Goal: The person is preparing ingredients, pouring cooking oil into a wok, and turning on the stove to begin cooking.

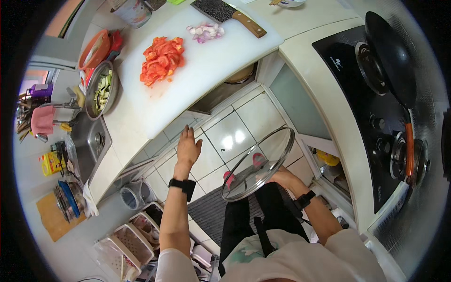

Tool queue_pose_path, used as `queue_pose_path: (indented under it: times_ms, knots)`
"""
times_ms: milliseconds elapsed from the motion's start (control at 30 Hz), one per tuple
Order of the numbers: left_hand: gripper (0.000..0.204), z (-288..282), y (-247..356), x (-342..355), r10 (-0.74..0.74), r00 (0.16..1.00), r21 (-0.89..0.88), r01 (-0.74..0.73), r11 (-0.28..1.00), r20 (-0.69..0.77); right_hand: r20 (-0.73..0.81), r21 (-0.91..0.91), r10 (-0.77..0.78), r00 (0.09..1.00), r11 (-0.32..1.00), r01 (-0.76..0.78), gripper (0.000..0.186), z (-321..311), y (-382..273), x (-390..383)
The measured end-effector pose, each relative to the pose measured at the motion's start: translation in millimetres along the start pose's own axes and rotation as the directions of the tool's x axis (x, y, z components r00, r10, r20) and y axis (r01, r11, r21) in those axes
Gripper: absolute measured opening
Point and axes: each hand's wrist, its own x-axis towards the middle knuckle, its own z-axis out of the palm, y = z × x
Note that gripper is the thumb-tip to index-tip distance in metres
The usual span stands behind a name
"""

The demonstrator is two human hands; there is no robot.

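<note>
My right hand (281, 178) grips a clear glass pot lid (257, 165) with a metal rim, held tilted in front of my legs. Its fingers are partly hidden behind the lid. My left hand (189, 151) is empty and open, fingers stretched out, just off the counter's front edge. On the white cutting board (188, 82) beyond it lie a heap of chopped tomatoes (162, 61) and a small pile of pale purple-white chopped pieces, perhaps onion (205, 32). A cleaver (230, 15) with a wooden handle rests at the board's far side.
At right, a black wok (392, 56) with an orange-brown handle sits on the black gas stove (345, 89). A metal bowl (114, 96) of cut vegetables stands left of the board, by the sink (89, 162). Below are a bin (133, 196) and storage baskets (120, 246).
</note>
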Motion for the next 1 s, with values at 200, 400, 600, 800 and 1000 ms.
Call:
queue_pose_path:
  times_ms: [200,400,600,800,1000]
  knots:
    - [0.067,15,8,67,0.043,0.999,0.42,-0.042,0.907,0.009,0.018,0.013,-0.012,1.0,1.0,0.012,0.082,-34,20,19]
    - [0.056,27,-28,98,0.162,0.984,0.552,-0.094,0.828,-0.075,-0.029,0.069,-0.08,0.996,0.994,0.082,0.085,-40,43,38]
    - [0.047,43,-24,94,0.134,0.991,0.677,-0.102,0.729,0.005,-0.242,0.235,-0.14,0.96,0.952,0.198,0.039,-9,51,47]
    - [0.053,43,-58,86,0.188,0.982,0.671,-0.115,0.732,-0.037,-0.172,0.199,-0.238,0.956,0.942,0.27,0.032,37,83,73]
    - [0.06,38,-82,69,0.098,0.994,0.697,-0.104,0.709,0.049,-0.124,0.259,-0.198,0.972,0.939,0.224,0.037,67,102,83]
